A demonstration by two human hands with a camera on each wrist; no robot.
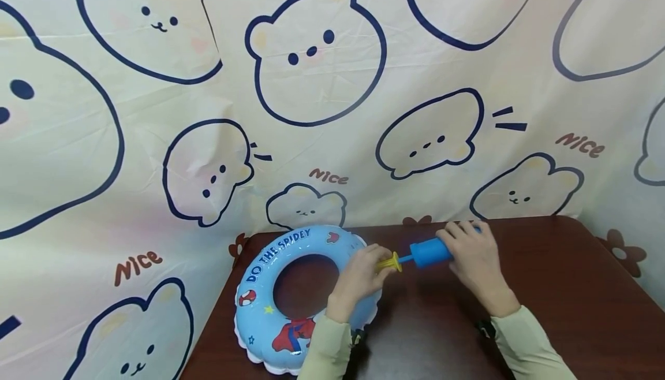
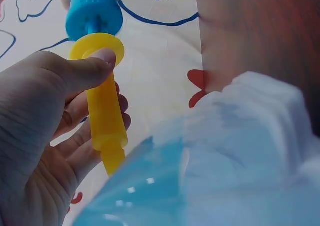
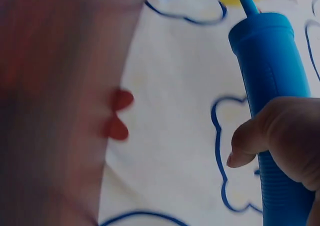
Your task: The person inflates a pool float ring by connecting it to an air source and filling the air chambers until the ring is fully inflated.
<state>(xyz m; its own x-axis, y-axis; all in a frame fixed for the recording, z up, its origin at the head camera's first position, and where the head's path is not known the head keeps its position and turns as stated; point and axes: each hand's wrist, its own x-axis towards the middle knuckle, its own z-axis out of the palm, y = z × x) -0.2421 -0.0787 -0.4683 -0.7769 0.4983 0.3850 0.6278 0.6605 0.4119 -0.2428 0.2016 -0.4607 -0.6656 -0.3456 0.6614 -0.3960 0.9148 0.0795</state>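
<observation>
A blue hand pump (image 1: 428,252) is held up over the right half of the table by my right hand (image 1: 475,264). In the right wrist view the thumb lies across the ribbed barrel of the pump (image 3: 272,66). My left hand (image 1: 361,273) grips a yellow nozzle (image 2: 107,111), its thumb on the round flange. The flange sits close to the thin blue tip of the pump. Below and left of the left hand, a light blue inflatable swim ring (image 1: 262,319) with cartoon prints looks puffed out; the left forearm hides part of it.
The dark brown table (image 1: 561,287) runs under both arms. Behind it hangs a pale cloth (image 1: 322,97) printed with cartoon animal outlines, meeting the table's back edge close beyond the hands.
</observation>
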